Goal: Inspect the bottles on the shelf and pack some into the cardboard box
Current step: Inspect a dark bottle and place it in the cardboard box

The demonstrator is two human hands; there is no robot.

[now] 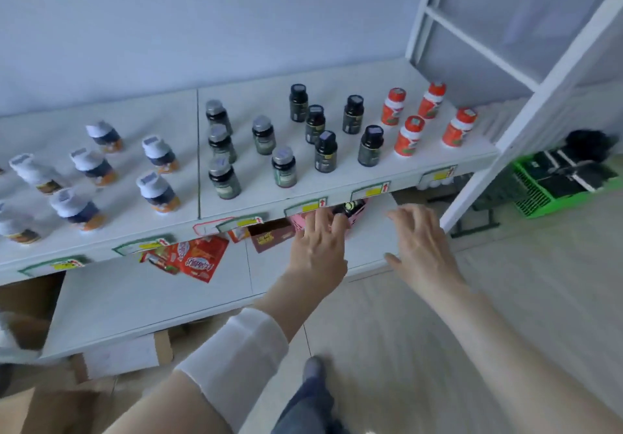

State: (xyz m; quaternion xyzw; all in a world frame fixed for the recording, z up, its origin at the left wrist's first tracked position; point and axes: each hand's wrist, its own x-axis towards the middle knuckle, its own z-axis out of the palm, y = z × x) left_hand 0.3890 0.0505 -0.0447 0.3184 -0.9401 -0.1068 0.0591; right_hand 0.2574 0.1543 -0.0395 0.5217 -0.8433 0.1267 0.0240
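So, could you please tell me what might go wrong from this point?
The left hand reaches under the upper shelf toward a pink container that is mostly hidden, so it may fumble there. Rising, it could bump the shelf edge; the grey-capped bottle stands near it and might topple.

my left hand [320, 241] covers most of the pink box [355, 217] on the lower shelf, and the upper shelf's front lip [337, 203] hides the rest. i cannot tell what the dark thing [350, 207] inside it is. the red packet [192, 258] and the brown packet [269, 236] sit partly under that lip. the price tags [371, 192] and the bottle labels are too blurred to read. the white-capped bottles [20, 233] run off the left edge. the cardboard box [50, 406] is smeared and cut by the bottom-left corner.
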